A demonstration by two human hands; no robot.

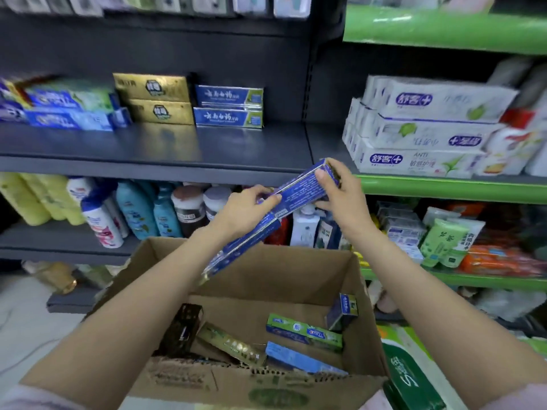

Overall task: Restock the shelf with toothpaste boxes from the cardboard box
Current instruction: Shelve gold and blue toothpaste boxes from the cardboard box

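mid-transfer: left hand [248, 208] and right hand [340, 193] gripping blue boxes [284, 208] over carton [334, 270], next onto shelf [148, 146] beside blue stack [228, 106].

Blue held toothpaste box [299, 192], brown cardboard box [299, 270], dark grey shelf [148, 161], green neighbouring shelf [444, 187].

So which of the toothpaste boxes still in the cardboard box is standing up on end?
The small dark blue box leaning in the far right corner of the cardboard box. The green one, light blue one and gold one lie flat.
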